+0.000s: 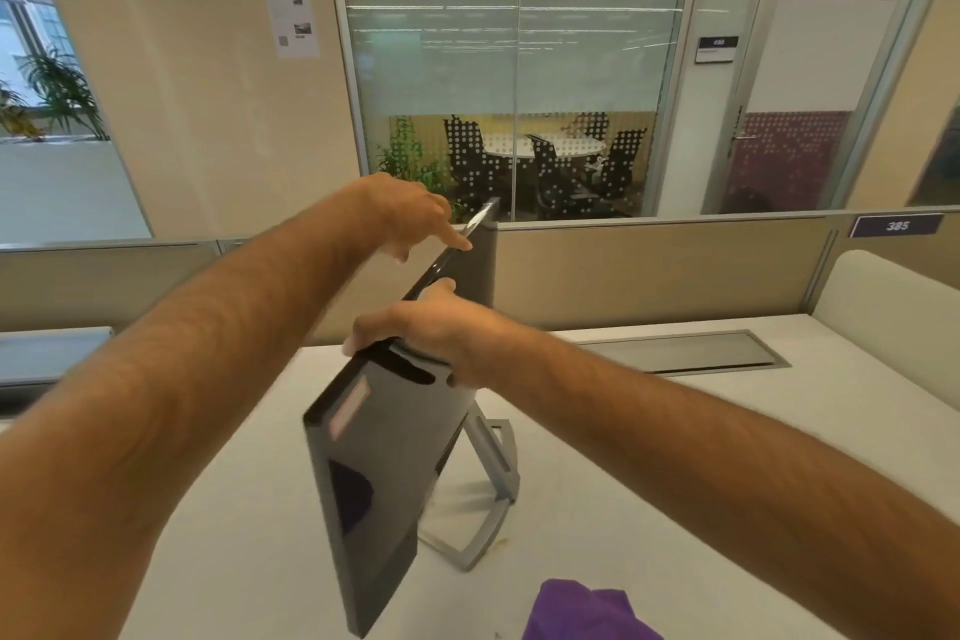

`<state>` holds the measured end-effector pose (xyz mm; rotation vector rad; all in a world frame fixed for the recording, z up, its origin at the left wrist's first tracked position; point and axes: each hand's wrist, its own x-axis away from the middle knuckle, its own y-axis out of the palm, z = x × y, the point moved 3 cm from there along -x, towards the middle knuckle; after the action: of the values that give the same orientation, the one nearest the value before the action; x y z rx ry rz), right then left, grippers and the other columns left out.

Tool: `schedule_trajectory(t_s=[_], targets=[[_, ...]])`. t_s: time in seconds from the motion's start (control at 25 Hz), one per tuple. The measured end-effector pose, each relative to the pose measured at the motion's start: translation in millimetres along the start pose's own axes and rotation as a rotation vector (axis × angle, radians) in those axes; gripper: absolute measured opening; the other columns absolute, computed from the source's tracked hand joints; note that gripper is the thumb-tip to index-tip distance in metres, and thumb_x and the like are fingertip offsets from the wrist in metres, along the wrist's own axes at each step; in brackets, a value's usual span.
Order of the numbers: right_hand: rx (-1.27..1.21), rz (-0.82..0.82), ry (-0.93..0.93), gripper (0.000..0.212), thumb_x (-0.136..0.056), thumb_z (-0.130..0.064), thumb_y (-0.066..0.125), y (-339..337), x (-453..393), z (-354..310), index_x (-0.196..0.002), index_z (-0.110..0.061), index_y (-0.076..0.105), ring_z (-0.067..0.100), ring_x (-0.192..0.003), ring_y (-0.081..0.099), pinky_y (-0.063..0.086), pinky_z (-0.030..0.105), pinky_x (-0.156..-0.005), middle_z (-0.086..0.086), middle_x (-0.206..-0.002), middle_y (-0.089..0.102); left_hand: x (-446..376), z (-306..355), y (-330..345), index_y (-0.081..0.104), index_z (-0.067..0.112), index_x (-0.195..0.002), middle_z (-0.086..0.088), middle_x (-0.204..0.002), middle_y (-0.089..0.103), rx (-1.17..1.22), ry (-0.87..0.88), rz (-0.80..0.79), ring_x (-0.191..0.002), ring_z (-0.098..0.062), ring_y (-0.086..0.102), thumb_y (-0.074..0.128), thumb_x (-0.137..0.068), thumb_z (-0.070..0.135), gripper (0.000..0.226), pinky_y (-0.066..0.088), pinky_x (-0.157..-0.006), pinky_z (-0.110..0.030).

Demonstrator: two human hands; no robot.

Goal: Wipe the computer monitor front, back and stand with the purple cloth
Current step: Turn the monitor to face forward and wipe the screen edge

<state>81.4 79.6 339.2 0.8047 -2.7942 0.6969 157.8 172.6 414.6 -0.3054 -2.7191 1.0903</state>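
The dark grey computer monitor stands edge-on to me on the white desk, turned so its back faces right, on a silver stand. My left hand reaches over the far top corner, with fingertips touching the monitor's upper edge. My right hand grips the top edge nearer to me, fingers curled over it. The purple cloth lies crumpled on the desk at the bottom, right of the monitor, and neither hand touches it.
The white desk has a grey cable hatch at the back right. Beige partition panels border the desk behind. A cream cushion or seat back sits at the far right. Glass office walls stand beyond.
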Motion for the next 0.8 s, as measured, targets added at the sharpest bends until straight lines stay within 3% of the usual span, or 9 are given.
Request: schedule_trajectory(t_s=[0.04, 0.12, 0.24, 0.36, 0.44, 0.6, 0.8], targets=[[-0.002, -0.033, -0.001, 0.117, -0.049, -0.047, 0.087, -6.3, 1.2, 2.2, -0.143, -0.012, 0.027, 0.029, -0.106, 0.055, 0.05, 0.04, -0.08, 0.01, -0.123, 0.054, -0.6, -0.4, 2.9, 0.017, 0.056, -0.146, 0.006, -0.153, 0.034, 0.02, -0.014, -0.003, -0.135, -0.023, 0.041, 0.075, -0.083, 0.022, 0.092, 0.053, -0.09, -0.039], [0.02, -0.073, -0.001, 0.096, -0.045, -0.041, 0.087, -21.4, 2.6, 7.8, -0.128, -0.013, 0.048, 0.029, -0.103, 0.057, 0.052, 0.05, -0.085, 0.008, -0.114, 0.061, -2.2, 0.0, 8.9, 0.021, 0.053, -0.146, 0.005, -0.153, 0.035, 0.068, -0.04, -0.008, -0.134, -0.023, 0.042, 0.075, -0.082, 0.022, 0.09, 0.052, -0.093, -0.042], [0.058, -0.14, -0.028, 0.053, -0.068, -0.023, 0.082, -48.3, 10.0, 13.8, -0.115, -0.016, 0.06, 0.029, -0.108, 0.057, 0.052, 0.057, -0.089, 0.008, -0.116, 0.063, -4.6, 2.5, 13.2, 0.027, 0.049, -0.147, 0.005, -0.152, 0.037, 0.152, -0.07, 0.006, -0.136, -0.024, 0.041, 0.076, -0.082, 0.022, 0.085, 0.048, -0.1, -0.044], [0.094, -0.183, -0.007, 0.05, -0.072, -0.016, 0.078, -80.7, 19.5, 23.1, -0.12, -0.015, 0.062, 0.03, -0.107, 0.061, 0.059, 0.047, -0.076, 0.008, -0.119, 0.064, -4.3, 4.4, 12.1, 0.035, 0.044, -0.145, 0.004, -0.149, 0.042, 0.194, -0.086, 0.024, -0.134, -0.024, 0.043, 0.074, -0.084, 0.024, 0.076, 0.048, -0.101, -0.044], [0.107, -0.175, 0.02, 0.048, -0.069, -0.016, 0.08, -103.3, 23.5, 29.9, -0.115, -0.01, 0.067, 0.028, -0.098, 0.068, 0.059, 0.037, -0.065, 0.007, -0.108, 0.071, -3.1, 3.9, 12.4, 0.041, 0.042, -0.143, 0.003, -0.143, 0.047, 0.233, -0.087, 0.032, -0.129, -0.024, 0.046, 0.073, -0.085, 0.027, 0.068, 0.05, -0.097, -0.043], [0.159, -0.036, 0.05, 0.068, -0.038, -0.024, 0.091, -146.8, 26.1, 41.3, -0.1, -0.004, 0.073, 0.025, -0.083, 0.064, 0.052, 0.031, -0.063, 0.009, -0.088, 0.072, 1.7, 5.1, 17.0, 0.056, 0.036, -0.132, 0.005, -0.126, 0.061, 0.395, -0.119, 0.057, -0.115, -0.023, 0.055, 0.07, -0.086, 0.034, 0.048, 0.051, -0.093, -0.044], [0.217, 0.136, 0.045, 0.03, -0.064, -0.011, 0.086, -183.4, 33.3, 40.4, -0.093, -0.009, 0.078, 0.024, -0.097, 0.061, 0.046, 0.035, -0.071, 0.008, -0.102, 0.072, 9.2, 9.3, 14.6, 0.065, 0.031, -0.124, 0.0, -0.107, 0.068, 0.577, -0.187, 0.081, -0.096, -0.022, 0.06, 0.061, -0.094, 0.037, 0.031, 0.049, -0.079, -0.036]])
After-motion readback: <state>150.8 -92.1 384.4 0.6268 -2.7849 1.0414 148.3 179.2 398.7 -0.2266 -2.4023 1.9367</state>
